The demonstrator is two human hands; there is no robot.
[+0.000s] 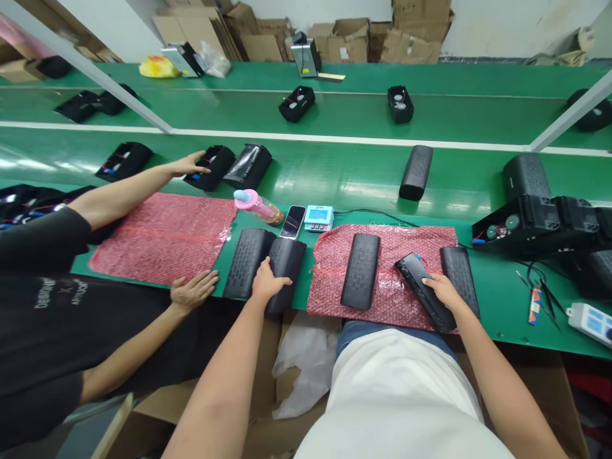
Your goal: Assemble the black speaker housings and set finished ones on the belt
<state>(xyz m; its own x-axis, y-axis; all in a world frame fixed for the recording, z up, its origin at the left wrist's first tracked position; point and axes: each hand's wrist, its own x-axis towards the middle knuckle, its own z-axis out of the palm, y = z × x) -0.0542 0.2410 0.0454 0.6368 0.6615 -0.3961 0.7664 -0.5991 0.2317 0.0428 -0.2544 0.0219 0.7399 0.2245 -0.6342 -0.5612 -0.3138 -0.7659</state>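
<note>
My left hand (pixel 268 282) grips a black speaker casing (pixel 289 264) near its lower end, thumb on top. Beside it to the left lies a black speaker casing with a patterned face (pixel 247 261). My right hand (pixel 444 292) is closed on the edge of a black speaker shell (pixel 423 290), which lies tilted over the red bubble-wrap mat (pixel 329 280). A bit of blue shows at that shell's top end. On the same mat rests a patterned speaker casing (pixel 361 271). Another patterned casing (pixel 459 277) lies just right of my right hand.
A co-worker's hand (pixel 189 164) touches an open speaker unit (pixel 213 169) on the green conveyor (pixel 335 169). A pink bottle (pixel 258 207), phone (pixel 293 222) and small meter (pixel 319 218) stand ahead. Speaker units (pixel 519 220), tweezers (pixel 549 296) and a power strip (pixel 590 322) are at right.
</note>
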